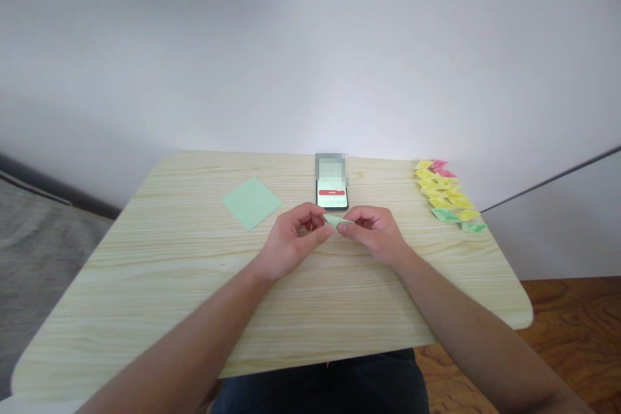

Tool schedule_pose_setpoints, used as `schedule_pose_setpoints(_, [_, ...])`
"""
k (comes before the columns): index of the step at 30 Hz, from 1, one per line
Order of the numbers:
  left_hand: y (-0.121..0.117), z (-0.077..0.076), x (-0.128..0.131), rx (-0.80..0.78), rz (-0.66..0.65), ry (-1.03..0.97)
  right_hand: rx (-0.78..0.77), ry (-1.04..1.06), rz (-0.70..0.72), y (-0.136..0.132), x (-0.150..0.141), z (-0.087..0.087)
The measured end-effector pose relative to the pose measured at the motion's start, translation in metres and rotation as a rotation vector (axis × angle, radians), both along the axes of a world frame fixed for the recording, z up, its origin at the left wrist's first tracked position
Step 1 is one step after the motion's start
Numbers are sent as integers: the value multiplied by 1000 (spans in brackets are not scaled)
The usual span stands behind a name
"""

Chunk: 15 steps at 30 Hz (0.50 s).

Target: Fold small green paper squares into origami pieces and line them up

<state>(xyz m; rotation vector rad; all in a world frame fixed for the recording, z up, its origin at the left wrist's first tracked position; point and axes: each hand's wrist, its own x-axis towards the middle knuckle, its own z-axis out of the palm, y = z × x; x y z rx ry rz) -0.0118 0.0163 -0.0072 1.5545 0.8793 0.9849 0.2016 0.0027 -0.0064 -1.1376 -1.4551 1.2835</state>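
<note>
Between both hands, above the middle of the table, is a small folded piece of green paper. My left hand pinches its left end between thumb and fingers. The right end is gripped by my right hand, thumb on the near side. Just beyond my fingers lies a phone with a lit screen and a red bar. To the left of my left hand, a flat square sheet of light green paper rests with one corner pointing toward me.
At the table's right edge, folded paper pieces lie in rows: pink ones at the back, several yellow ones, then green ones nearest me. The pale wood table has rounded corners and meets a white wall behind.
</note>
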Motion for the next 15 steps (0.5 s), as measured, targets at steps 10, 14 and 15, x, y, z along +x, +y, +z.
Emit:
schedule_pose_setpoints(10, [-4,6,4,129,9,173,5,53,-6,1,-1,0])
schedule_pose_setpoints(14, [-5,9,4,152,24,188,-11,48,3,2,0,0])
schedule_pose_setpoints(15, [-5,9,4,159,27,190,-12,47,4,2,0,0])
